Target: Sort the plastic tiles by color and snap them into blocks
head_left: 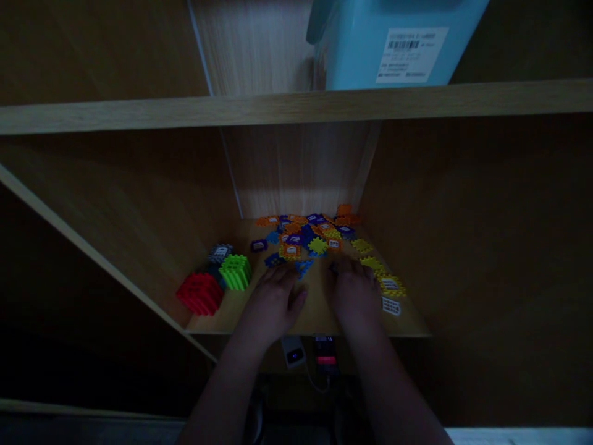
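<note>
My left hand (274, 304) rests low over the shelf, its thumb spread away from the fingers. Just beyond its fingertips lie a dark blue piece (274, 260) and a blue triangular piece (304, 267). My right hand (354, 295) has its fingers bent down, and a dark blue building piece (333, 267) peeks out at its index fingertip; the thumb is hidden. Yellow pieces (372, 264) lie right beside this hand. A loose pile of interlocking plastic pieces, with an orange piece (290, 250) and a yellow gear-shaped piece (317, 246), spreads behind both hands.
At left stand a red stack (200, 293), a bright green stack (236, 272) and a dark grey window piece (220, 253). A white window piece (391, 306) lies right. Above is a shelf board (278, 110) with a blue bin (356, 49). Below hang a phone (325, 354) and grey device (293, 352).
</note>
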`<action>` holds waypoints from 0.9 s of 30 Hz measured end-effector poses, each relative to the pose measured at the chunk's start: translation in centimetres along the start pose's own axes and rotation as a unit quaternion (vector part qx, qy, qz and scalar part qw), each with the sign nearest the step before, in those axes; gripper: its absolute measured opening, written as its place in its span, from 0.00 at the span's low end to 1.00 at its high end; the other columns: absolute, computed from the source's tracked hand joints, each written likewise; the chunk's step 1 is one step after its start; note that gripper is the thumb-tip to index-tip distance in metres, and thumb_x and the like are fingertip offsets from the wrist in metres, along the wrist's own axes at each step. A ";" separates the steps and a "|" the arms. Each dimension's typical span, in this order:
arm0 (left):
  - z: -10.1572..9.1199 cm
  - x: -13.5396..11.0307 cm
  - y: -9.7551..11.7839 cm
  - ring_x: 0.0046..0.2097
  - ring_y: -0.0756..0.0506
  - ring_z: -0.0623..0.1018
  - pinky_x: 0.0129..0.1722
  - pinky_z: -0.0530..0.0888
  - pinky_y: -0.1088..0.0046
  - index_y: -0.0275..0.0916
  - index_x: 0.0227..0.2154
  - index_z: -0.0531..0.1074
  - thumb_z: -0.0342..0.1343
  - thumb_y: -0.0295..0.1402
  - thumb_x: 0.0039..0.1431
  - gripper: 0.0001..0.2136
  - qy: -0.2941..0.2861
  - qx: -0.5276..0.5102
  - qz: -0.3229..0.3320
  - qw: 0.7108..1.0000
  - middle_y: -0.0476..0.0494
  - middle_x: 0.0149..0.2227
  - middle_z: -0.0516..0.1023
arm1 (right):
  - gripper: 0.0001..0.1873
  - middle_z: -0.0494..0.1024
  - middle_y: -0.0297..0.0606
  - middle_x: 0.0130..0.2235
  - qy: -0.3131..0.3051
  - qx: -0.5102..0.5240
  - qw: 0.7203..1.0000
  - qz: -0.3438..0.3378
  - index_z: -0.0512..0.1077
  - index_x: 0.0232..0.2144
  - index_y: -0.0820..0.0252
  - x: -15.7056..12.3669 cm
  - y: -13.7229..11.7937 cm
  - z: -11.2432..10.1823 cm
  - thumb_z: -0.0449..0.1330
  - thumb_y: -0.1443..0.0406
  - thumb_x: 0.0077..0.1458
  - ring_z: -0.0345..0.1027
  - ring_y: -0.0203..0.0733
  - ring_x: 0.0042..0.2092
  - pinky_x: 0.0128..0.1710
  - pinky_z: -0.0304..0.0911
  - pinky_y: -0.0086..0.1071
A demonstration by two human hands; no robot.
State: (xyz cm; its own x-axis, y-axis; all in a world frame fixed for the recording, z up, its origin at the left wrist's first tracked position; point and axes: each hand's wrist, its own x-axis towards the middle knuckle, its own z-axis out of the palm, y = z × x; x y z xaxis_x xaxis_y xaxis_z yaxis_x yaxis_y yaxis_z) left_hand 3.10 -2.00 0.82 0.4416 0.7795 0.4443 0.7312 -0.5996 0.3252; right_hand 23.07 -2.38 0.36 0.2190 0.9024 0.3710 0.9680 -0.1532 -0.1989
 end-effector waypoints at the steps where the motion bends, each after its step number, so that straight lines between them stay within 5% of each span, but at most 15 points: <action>1: 0.0 0.0 0.0 0.65 0.33 0.78 0.68 0.76 0.47 0.40 0.59 0.76 0.59 0.36 0.73 0.16 0.004 0.002 -0.005 1.000 0.34 0.62 0.80 | 0.18 0.81 0.60 0.54 -0.005 0.001 1.000 0.003 0.74 0.58 0.62 0.1 0.1 0.0 0.56 0.60 0.73 0.73 0.66 0.55 0.48 0.67 0.51; 12: 0.4 -0.1 -0.3 0.64 0.32 0.78 0.68 0.75 0.46 0.37 0.57 0.76 0.60 0.36 0.72 0.15 0.017 0.025 -0.036 0.999 0.32 0.60 0.80 | 0.19 0.77 0.60 0.61 0.002 -0.006 1.000 0.015 0.73 0.59 0.65 0.3 0.5 -0.1 0.55 0.60 0.74 0.70 0.68 0.59 0.50 0.68 0.53; 15: 0.5 0.0 -0.3 0.63 0.33 0.78 0.68 0.75 0.47 0.38 0.57 0.76 0.60 0.36 0.72 0.15 0.016 0.023 -0.034 0.999 0.33 0.60 0.81 | 0.19 0.76 0.55 0.65 0.011 0.044 0.996 -0.082 0.74 0.61 0.62 0.2 0.0 0.1 0.54 0.62 0.74 0.66 0.66 0.65 0.59 0.66 0.56; 20: 0.7 -0.1 -0.5 0.65 0.33 0.78 0.69 0.74 0.47 0.36 0.61 0.74 0.59 0.38 0.73 0.19 0.009 0.025 -0.032 0.999 0.31 0.63 0.79 | 0.19 0.77 0.43 0.66 -0.050 0.167 0.942 -0.287 0.75 0.62 0.57 0.3 -0.4 0.9 0.54 0.63 0.75 0.64 0.54 0.70 0.73 0.56 0.49; 27: 0.8 0.0 -0.6 0.67 0.32 0.77 0.70 0.74 0.47 0.34 0.61 0.75 0.59 0.38 0.74 0.19 0.009 0.033 -0.037 0.999 0.29 0.65 0.78 | 0.23 0.77 0.52 0.66 -0.044 0.119 0.977 -0.173 0.74 0.64 0.64 0.2 -0.4 1.2 0.56 0.58 0.74 0.63 0.63 0.70 0.71 0.57 0.58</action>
State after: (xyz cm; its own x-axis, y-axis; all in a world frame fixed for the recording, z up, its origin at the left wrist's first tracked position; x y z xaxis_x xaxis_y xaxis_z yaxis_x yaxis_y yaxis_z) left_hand 3.07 -1.54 -0.04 0.3752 0.8179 0.4362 0.7947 -0.5261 0.3028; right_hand 22.55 -1.69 -0.58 -0.1387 0.9163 0.3758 0.9237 0.2564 -0.2845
